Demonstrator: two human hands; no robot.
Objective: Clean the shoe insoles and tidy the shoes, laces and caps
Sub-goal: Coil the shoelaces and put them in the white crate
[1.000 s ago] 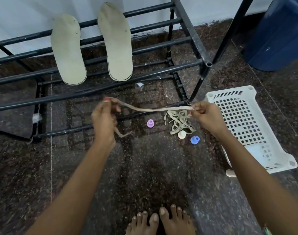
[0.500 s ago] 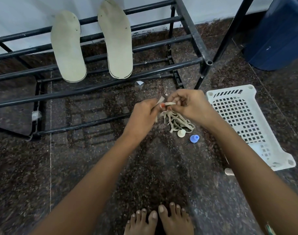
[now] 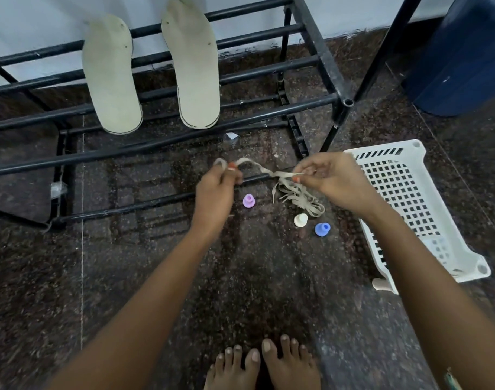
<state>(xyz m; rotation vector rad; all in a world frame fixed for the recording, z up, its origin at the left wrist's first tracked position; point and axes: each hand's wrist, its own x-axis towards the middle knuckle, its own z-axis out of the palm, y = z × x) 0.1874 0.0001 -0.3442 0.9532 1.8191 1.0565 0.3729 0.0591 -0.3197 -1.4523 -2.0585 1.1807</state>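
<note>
I see my left hand (image 3: pixel 216 190) gripping one end of the beige shoelace (image 3: pixel 268 171) and my right hand (image 3: pixel 333 181) pinching it further along. The lace spans between them above the floor (image 3: pixel 240 277), and the rest is heaped below the right hand. A purple cap (image 3: pixel 249 200) sits between the hands. A white cap (image 3: pixel 300 220) and a blue cap (image 3: pixel 322 229) lie beside the heap. The left insole (image 3: pixel 111 77) and right insole (image 3: pixel 192 66) rest across the shoe rack (image 3: pixel 319 52).
</note>
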